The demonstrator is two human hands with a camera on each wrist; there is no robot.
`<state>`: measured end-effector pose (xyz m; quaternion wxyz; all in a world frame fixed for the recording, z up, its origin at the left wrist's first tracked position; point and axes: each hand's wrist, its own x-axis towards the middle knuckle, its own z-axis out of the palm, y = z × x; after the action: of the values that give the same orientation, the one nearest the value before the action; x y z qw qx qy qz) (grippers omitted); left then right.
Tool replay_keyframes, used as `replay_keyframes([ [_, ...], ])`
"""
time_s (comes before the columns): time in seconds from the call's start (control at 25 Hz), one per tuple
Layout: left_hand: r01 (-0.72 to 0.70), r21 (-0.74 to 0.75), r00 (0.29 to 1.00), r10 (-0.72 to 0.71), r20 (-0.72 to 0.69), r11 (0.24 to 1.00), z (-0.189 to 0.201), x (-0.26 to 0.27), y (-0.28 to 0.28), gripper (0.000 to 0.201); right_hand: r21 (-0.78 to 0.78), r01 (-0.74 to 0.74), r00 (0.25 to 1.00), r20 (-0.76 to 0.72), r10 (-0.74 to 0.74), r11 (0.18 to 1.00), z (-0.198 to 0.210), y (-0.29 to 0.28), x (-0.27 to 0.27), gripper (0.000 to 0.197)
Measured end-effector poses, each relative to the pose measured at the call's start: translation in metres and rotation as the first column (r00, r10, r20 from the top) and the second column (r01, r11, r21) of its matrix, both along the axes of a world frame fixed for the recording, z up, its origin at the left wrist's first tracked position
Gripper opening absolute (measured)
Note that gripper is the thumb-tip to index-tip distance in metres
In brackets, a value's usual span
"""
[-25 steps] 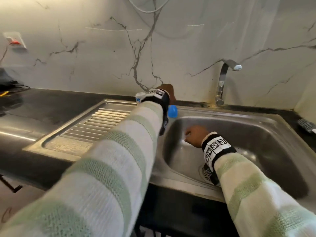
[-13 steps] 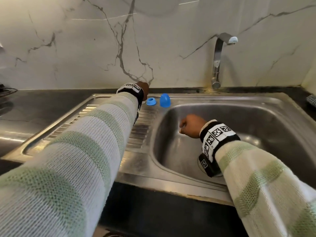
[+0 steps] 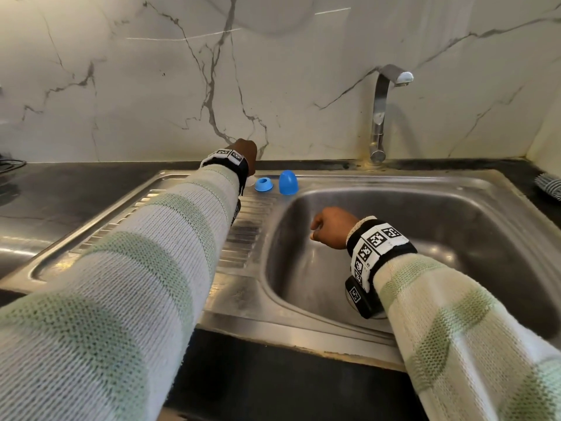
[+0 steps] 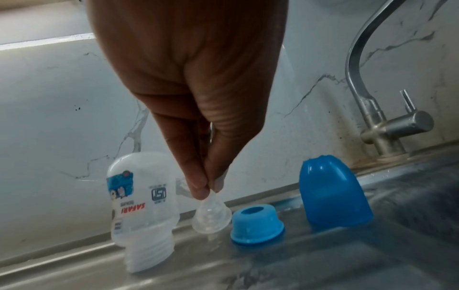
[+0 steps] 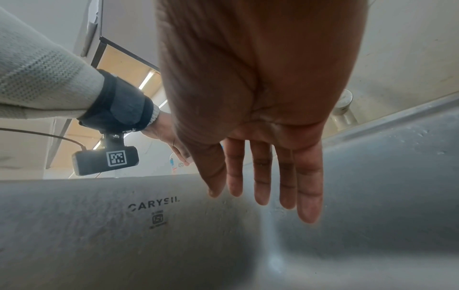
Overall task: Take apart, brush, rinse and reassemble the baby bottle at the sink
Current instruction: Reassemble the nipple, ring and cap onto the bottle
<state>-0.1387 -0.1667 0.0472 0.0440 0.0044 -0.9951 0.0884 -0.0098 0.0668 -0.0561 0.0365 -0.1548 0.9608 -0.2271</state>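
My left hand [image 4: 207,186] pinches a clear silicone nipple [image 4: 211,215] by its tip, low over the sink's back ledge. Whether the nipple's base touches the ledge I cannot tell. Left of it the clear bottle [image 4: 143,206] stands upside down on its threaded neck. To the right sit the blue screw ring [image 4: 257,223] and the blue dome cap [image 4: 332,192]. In the head view the left hand [image 3: 243,153] hides the bottle and nipple; the ring [image 3: 263,184] and cap [image 3: 288,182] show beside it. My right hand [image 5: 268,186] hangs in the basin, fingers straight, holding nothing.
A steel faucet [image 3: 382,117] rises at the back of the sink basin [image 3: 455,238]. The ribbed drainboard [image 3: 243,232] lies to the left under my left arm. A brush head [image 3: 549,185] lies on the dark counter at the far right. A marble wall stands directly behind the ledge.
The head view has tilted down toward the sink. The left hand stays at the back ledge, and the blue ring has come into view beside the cap. The right hand has barely moved.
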Motion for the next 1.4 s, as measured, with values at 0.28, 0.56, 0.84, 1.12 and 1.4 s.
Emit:
replay_keyframes([
  [0.28, 0.007, -0.001, 0.995, -0.007, -0.096, 1.000, 0.029, 0.021, 0.000, 0.014, -0.023, 0.025, 0.999, 0.033, -0.024, 0.999, 0.003, 0.004, 0.000, 0.014],
  [0.56, 0.276, 0.310, 0.951, -0.306, 0.051, 0.910, 0.046, 0.073, 0.047, 0.017, -0.528, 0.150, 0.968, -0.095, -0.234, 0.836, 0.022, 0.004, 0.007, 0.042],
  [0.84, 0.316, 0.670, 0.872, -0.483, 0.073, 0.672, 0.034, 0.097, 0.079, 0.017, -0.729, 0.138, 0.977, -0.013, -0.215, 0.671, 0.022, 0.000, 0.005, 0.011],
  [1.12, 0.185, 0.804, 0.872, -0.472, 0.131, 0.565, 0.028, 0.094, 0.072, 0.017, -0.780, 0.081, 0.992, 0.002, -0.126, 0.620, 0.023, -0.008, 0.008, 0.007],
  [1.4, 0.169, 0.755, 0.920, -0.376, 0.109, 0.633, 0.038, 0.081, 0.061, 0.019, -0.764, 0.095, 0.969, -0.075, -0.234, 0.638, 0.023, -0.002, 0.002, 0.011],
])
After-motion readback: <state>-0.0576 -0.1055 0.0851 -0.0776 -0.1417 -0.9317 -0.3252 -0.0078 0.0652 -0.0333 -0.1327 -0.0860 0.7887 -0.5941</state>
